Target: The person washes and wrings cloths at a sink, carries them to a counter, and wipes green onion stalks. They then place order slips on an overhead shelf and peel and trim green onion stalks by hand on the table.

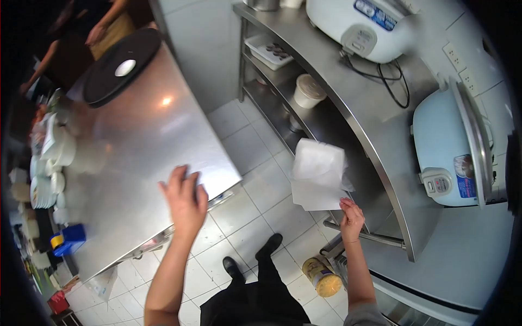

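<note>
My left hand point(185, 202) is over the near corner of the steel table point(136, 157), its fingers apart and nothing in them. Out to the right, my right hand point(352, 218) pinches the corner of a white paper sheet point(315, 196). Directly beyond that sheet is a whitish, partly see-through packet point(321, 157), in front of the lower shelf of the steel counter. Whether the packet rests on the shelf or hangs from the sheet, I cannot tell.
A rice cooker point(446, 146) with its lid raised and another white cooker point(359, 27) stand on the right counter point(375, 108). A lidded tub point(309, 91) sits on its shelf. On the floor is a yellow-topped jar point(322, 276). Stacked white dishes point(42, 187) line the table's left side.
</note>
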A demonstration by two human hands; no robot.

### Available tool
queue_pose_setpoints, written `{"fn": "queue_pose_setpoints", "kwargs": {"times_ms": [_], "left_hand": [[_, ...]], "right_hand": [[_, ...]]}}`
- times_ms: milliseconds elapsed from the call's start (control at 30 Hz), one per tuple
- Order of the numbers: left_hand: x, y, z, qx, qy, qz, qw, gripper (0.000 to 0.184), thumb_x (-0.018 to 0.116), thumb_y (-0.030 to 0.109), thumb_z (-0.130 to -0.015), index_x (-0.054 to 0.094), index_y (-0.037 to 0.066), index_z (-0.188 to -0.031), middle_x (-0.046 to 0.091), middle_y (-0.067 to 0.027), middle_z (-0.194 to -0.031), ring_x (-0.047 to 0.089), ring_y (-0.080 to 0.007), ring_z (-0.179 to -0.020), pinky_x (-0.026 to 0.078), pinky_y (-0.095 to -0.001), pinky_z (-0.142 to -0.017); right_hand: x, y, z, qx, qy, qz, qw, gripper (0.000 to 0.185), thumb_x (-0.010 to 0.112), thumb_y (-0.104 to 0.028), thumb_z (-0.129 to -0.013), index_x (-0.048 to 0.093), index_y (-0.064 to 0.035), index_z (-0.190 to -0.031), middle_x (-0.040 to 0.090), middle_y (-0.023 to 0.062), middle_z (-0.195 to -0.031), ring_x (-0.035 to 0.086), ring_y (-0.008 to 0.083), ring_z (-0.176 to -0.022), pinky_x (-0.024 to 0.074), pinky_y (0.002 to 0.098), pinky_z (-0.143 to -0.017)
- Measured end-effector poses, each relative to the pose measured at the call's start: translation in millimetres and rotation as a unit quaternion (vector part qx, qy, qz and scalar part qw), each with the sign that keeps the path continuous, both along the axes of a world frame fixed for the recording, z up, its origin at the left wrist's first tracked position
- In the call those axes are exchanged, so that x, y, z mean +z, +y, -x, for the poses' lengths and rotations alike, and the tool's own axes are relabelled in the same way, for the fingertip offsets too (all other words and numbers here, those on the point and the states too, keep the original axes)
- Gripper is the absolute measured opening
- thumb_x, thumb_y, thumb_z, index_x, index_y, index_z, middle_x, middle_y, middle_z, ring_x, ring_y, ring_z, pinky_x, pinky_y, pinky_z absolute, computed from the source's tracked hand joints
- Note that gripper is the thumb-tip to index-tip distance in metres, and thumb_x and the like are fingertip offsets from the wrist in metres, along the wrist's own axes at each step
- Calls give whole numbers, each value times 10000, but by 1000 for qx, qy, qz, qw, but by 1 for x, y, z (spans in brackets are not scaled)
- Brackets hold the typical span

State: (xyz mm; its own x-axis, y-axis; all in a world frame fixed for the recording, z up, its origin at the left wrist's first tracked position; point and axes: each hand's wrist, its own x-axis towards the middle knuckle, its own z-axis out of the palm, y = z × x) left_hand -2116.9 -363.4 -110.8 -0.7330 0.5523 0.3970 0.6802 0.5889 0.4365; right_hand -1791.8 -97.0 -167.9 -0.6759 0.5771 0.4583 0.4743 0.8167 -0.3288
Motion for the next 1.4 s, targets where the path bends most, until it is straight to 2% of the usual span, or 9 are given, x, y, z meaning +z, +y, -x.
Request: {"fn": "queue_pose_setpoints", "kwargs": {"times_ms": [100,200,300,467,600,767,833,1067,1400], "left_hand": [[-8,-23,-1,-61,-63,-117,989,287,546,2,-730,599,102,-994,474,-118,-1216,435,-301,-1181,96,-631,-1020],[3,-77,-28,-58,-82,-203,974,319,525,-37,-722,600,121,-989,476,-110,-1220,444,-288,-1177,69,-642,-1018],[15,-167,-78,-17,-109,-153,982,332,527,-33,-717,600,133,-995,478,-98,-1218,441,-281,-1183,79,-646,-1016],[-34,-348,-175,132,-217,24,967,354,523,-11,-720,596,179,-1010,478,-57,-1190,463,-248,-1143,146,-664,-998],[-67,-471,-277,394,-347,97,845,380,524,37,-714,582,171,-1065,495,-76,-1158,507,-266,-1084,286,-597,-977],[-106,-530,-425,667,-372,2,646,378,546,67,-702,575,115,-1076,506,-148,-1141,519,-334,-1036,432,-410,-887],[-140,-536,-485,670,-386,16,634,379,576,88,-694,573,92,-1073,520,-160,-1104,518,-347,-1030,451,-401,-866],[-137,-589,-547,639,-591,-48,490,376,611,142,-676,646,88,-1046,638,-164,-1014,599,-292,-976,474,-345,-866],[-77,-874,-385,665,-314,-1,678,310,620,74,-697,618,56,-1006,622,-161,-984,582,-310,-953,481,-383,-820]], "right_hand": [[55,-36,22,47,53,21,997,362,514,142,-608,637,-78,-868,659,84,-943,636,278,-834,505,331,-705],[136,-61,48,65,95,49,992,326,492,152,-665,656,-45,-866,659,128,-891,648,254,-828,505,307,-745],[232,-78,88,119,104,-6,987,285,466,164,-676,619,1,-852,645,140,-872,641,267,-846,495,326,-777],[346,-114,167,222,109,-105,963,225,491,140,-701,584,-2,-849,636,124,-894,625,293,-821,484,324,-717],[366,-115,251,296,138,-138,935,239,476,96,-774,608,-42,-918,642,106,-920,625,276,-848,478,326,-764],[352,-119,361,301,171,-130,929,252,472,65,-819,618,-53,-986,648,97,-978,625,256,-899,475,322,-784],[351,-131,394,286,173,-159,929,240,477,30,-837,615,-66,-1007,647,103,-971,628,262,-887,478,329,-764],[351,-203,454,164,164,-180,956,241,459,-57,-878,594,-144,-1057,635,79,-1009,622,298,-861,478,369,-689],[350,-287,521,119,163,-218,955,259,451,-99,-892,577,-203,-1092,621,36,-1064,614,294,-883,489,381,-680]]}}
